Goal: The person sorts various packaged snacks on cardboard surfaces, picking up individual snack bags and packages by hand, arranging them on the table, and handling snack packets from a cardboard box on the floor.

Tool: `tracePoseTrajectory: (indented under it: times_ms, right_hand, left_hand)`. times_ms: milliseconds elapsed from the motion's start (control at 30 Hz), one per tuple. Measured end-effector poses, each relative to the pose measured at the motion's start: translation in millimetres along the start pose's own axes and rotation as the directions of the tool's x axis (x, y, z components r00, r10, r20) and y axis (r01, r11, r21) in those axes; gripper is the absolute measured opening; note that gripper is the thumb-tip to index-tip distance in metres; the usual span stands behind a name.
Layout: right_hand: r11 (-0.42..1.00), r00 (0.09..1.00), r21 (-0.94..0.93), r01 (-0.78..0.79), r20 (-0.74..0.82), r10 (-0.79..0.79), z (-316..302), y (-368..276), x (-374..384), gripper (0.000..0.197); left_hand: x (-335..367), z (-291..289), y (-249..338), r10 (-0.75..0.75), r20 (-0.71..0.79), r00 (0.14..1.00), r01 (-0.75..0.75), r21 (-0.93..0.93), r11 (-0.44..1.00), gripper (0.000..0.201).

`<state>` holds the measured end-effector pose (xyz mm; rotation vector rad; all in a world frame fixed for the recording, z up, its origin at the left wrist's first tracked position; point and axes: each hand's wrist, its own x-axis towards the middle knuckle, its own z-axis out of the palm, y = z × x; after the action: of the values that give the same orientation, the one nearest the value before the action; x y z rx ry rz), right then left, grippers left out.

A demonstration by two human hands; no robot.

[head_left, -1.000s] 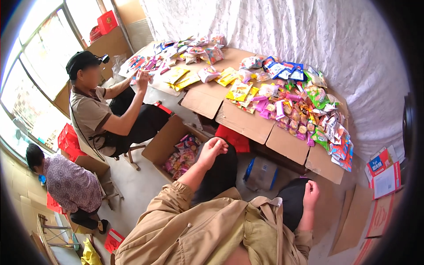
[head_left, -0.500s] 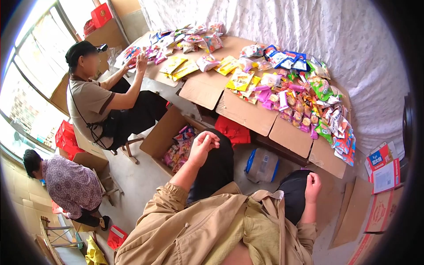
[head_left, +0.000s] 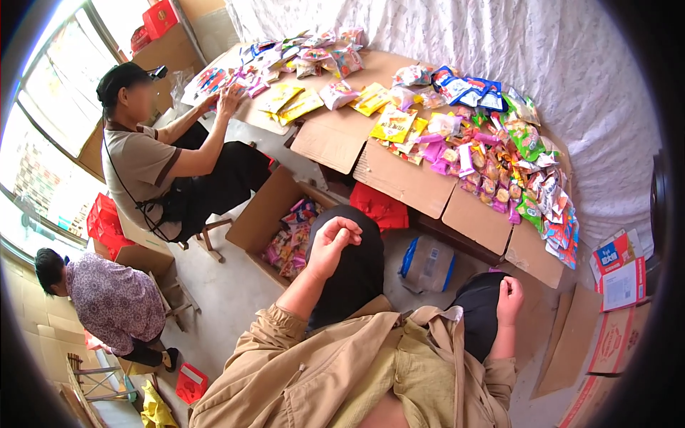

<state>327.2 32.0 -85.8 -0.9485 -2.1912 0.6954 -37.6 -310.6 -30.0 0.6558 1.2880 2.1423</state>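
Note:
Over my left knee point(head_left: 349, 278) my left hand point(head_left: 334, 246) hovers or rests, its fingers loosely curled together with nothing showing in them. My right hand point(head_left: 509, 301) lies at my right knee point(head_left: 477, 310), fingers bent in, also with nothing visible. Neither one touches the cardboard-covered table point(head_left: 407, 182) ahead. On that table small snack packets point(head_left: 492, 164) are heaped to the right, beside yellow packets point(head_left: 392, 124) and blue packets point(head_left: 467, 89). Just left of my left knee stands an open cardboard box point(head_left: 258, 214) holding more colourful packets point(head_left: 289, 242).
A person point(head_left: 153, 153) in a cap sits at the table's left end, handling packets. Another person point(head_left: 118, 299) bends down at lower left. Under the table are red bags point(head_left: 380, 207) and a clear-and-blue plastic pack point(head_left: 428, 265). Flattened cartons point(head_left: 571, 342) lean at right.
The view has shifted slightly. My hands keep nearly the same curled pose at my knees. The capped person's hands have moved a little over the packets.

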Motion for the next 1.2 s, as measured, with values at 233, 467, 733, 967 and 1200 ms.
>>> tracePoseTrajectory:
  times_ms: [233, 467, 733, 967, 1200]
  right_hand:
    - [1.000, 1.000, -0.006, -0.002, -0.001, 0.002, 1, -2, 2, 0.011]
    - [1.000, 1.000, 0.001, -0.006, -0.020, 0.006, 3, 3, 1, 0.011]
    - [1.000, 1.000, 0.002, 0.000, -0.027, 0.000, 0, 1, 0, 0.011]
    - [1.000, 0.999, -0.008, -0.020, -0.025, 0.020, -1, 7, -2, 0.012]
    - [0.998, 0.998, -0.004, -0.060, -0.013, 0.060, -5, -4, -1, 0.011]
  left_hand:
    - [-2, -3, 0, 0.044, -0.003, 0.999, -0.043, 0.044, 0.998, 0.021]
    - [-2, 1, 2, 0.051, -0.018, 0.999, -0.049, 0.088, 0.995, 0.015]
    - [-2, 3, 1, 0.059, -0.026, 0.998, -0.056, 0.104, 0.993, 0.015]
    - [-2, 1, -2, 0.077, -0.018, 0.997, -0.073, 0.159, 0.985, 0.022]
    - [-2, 3, -2, 0.076, -0.043, 0.996, -0.066, 0.192, 0.979, 0.016]
